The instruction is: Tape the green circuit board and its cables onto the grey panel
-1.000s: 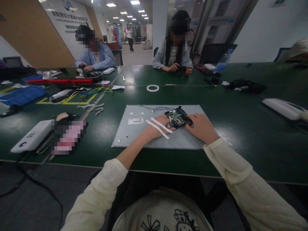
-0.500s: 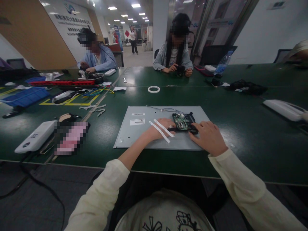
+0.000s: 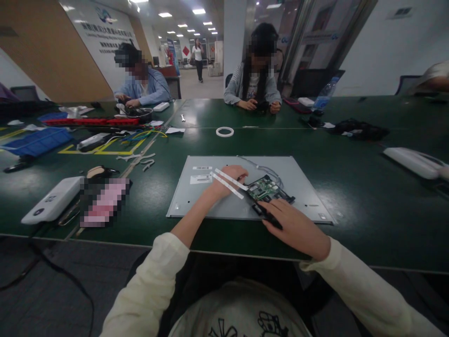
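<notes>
L hand [image 3: 233, 172] is curled at the left end of a black-framed green PCB [image 3: 264, 188], can't tell if it's rly gripping. R hand [image 3: 298, 227] def pinches the near edge, thumb on the near side. PCB's askew over a grey metal panel [image 3: 296, 178] on the green table [image 3: 358, 187], thin cable [image 3: 258, 166] just behind. 2 white strips [image 3: 230, 179] lie across L hand/wrist, btw.
</notes>
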`<action>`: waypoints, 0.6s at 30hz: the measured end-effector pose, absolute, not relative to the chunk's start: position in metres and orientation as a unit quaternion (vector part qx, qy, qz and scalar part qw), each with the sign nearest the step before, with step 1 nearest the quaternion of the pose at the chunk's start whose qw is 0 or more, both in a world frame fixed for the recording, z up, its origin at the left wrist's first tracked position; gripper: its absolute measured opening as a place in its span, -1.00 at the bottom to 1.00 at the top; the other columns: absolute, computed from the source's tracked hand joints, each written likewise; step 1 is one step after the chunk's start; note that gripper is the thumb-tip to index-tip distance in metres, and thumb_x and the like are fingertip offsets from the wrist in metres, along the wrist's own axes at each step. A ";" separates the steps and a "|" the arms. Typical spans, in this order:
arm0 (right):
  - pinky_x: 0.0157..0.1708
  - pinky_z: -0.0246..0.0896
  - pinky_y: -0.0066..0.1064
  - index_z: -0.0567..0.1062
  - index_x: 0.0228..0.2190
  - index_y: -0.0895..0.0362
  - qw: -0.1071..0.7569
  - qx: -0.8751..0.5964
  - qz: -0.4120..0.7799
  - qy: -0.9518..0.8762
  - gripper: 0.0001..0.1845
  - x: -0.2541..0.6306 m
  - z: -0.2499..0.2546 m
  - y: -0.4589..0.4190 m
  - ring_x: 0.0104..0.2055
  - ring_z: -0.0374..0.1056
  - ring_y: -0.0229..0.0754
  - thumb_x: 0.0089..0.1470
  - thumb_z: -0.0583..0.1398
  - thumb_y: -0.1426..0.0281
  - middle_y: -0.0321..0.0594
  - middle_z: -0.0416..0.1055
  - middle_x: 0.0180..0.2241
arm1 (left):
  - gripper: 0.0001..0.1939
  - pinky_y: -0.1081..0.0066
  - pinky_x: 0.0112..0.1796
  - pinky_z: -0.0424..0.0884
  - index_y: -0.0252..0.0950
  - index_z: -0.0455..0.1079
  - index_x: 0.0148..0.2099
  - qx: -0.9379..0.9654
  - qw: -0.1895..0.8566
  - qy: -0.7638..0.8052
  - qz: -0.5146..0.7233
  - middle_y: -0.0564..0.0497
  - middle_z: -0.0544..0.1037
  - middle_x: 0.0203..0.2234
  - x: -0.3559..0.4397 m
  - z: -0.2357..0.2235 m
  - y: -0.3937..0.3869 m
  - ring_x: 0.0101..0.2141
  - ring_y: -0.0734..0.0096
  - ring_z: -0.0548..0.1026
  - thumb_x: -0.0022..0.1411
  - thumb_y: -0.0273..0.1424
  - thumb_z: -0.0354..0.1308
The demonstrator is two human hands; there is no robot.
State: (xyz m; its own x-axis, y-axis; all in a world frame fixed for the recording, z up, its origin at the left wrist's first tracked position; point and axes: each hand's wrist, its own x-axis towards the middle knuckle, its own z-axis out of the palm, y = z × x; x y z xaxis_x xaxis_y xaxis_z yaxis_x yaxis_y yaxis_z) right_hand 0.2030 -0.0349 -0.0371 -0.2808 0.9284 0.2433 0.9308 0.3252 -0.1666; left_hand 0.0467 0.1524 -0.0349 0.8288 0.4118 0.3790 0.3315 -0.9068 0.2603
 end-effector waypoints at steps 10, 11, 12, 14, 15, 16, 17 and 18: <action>0.01 0.19 -0.23 0.31 0.07 0.07 0.156 -0.513 0.099 -0.838 -0.54 0.213 0.005 0.015 -0.01 0.28 -0.12 0.14 0.07 0.24 -0.15 0.36 -0.03 | -0.78 0.38 -0.12 0.34 -0.31 0.37 -0.17 0.862 0.081 0.357 0.352 -0.06 0.47 -0.25 0.034 -0.028 0.165 -0.20 0.37 0.43 0.20 -0.53 -0.07; 0.06 0.14 -0.21 0.32 0.06 0.08 0.163 -0.516 0.086 -0.837 -0.52 0.223 0.004 0.026 0.05 0.24 -0.09 0.12 0.09 0.22 -0.14 0.33 0.01 | -0.78 0.38 -0.12 0.34 -0.31 0.37 -0.18 0.852 0.083 0.368 0.362 -0.06 0.47 -0.26 0.034 -0.029 0.167 -0.20 0.38 0.43 0.20 -0.52 -0.07; 0.10 0.09 -0.17 0.33 0.06 0.11 0.172 -0.520 0.075 -0.834 -0.49 0.233 0.002 0.037 0.08 0.20 -0.06 0.10 0.11 0.19 -0.12 0.31 0.04 | -0.79 0.39 -0.14 0.34 -0.31 0.37 -0.19 0.845 0.087 0.377 0.369 -0.05 0.47 -0.28 0.033 -0.030 0.168 -0.22 0.38 0.43 0.20 -0.52 -0.07; 0.12 0.04 -0.13 0.33 0.07 0.13 0.177 -0.520 0.078 -0.832 -0.44 0.251 -0.008 0.055 0.11 0.17 -0.03 0.07 0.13 0.15 -0.08 0.28 0.06 | -0.80 0.41 -0.18 0.33 -0.32 0.37 -0.21 0.836 0.095 0.392 0.373 -0.05 0.47 -0.32 0.033 -0.032 0.170 -0.27 0.39 0.42 0.19 -0.52 -0.06; 0.12 0.04 -0.12 0.34 0.06 0.13 0.180 -0.520 0.086 -0.830 -0.43 0.257 -0.015 0.061 0.11 0.17 -0.02 0.06 0.13 0.13 -0.08 0.28 0.06 | -0.81 0.42 -0.20 0.32 -0.32 0.37 -0.23 0.833 0.100 0.398 0.370 -0.04 0.47 -0.34 0.033 -0.033 0.171 -0.29 0.40 0.42 0.19 -0.52 -0.05; 0.12 0.05 -0.13 0.36 0.04 0.13 0.181 -0.519 0.098 -0.830 -0.43 0.262 -0.022 0.066 0.10 0.18 -0.01 0.06 0.13 0.11 -0.07 0.29 0.05 | -0.83 0.43 -0.23 0.32 -0.32 0.37 -0.25 0.831 0.107 0.404 0.366 -0.03 0.47 -0.37 0.033 -0.034 0.172 -0.32 0.40 0.42 0.19 -0.52 -0.05; 0.11 0.06 -0.14 0.38 0.02 0.13 0.186 -0.518 0.108 -0.828 -0.45 0.265 -0.028 0.068 0.09 0.19 -0.01 0.06 0.13 0.11 -0.07 0.30 0.03 | -0.84 0.43 -0.27 0.31 -0.31 0.37 -0.28 0.829 0.115 0.412 0.359 -0.01 0.47 -0.40 0.033 -0.035 0.172 -0.35 0.41 0.41 0.19 -0.51 -0.05; 0.09 0.08 -0.15 0.41 -0.01 0.13 0.191 -0.517 0.117 -0.826 -0.47 0.266 -0.033 0.069 0.08 0.21 -0.01 0.06 0.13 0.10 -0.06 0.31 0.01 | -0.84 0.44 -0.31 0.29 -0.31 0.37 -0.32 0.826 0.125 0.423 0.350 0.00 0.46 -0.44 0.033 -0.036 0.172 -0.39 0.41 0.40 0.20 -0.50 -0.05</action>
State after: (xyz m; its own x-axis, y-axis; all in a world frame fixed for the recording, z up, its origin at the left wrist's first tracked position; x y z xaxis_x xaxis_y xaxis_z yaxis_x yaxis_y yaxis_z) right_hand 0.2663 0.0685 -0.0331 -0.3932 0.8984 0.1957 0.8092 0.4392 -0.3904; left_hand 0.0331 0.1722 -0.0364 0.3964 0.7866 0.4735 0.6119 -0.6108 0.5025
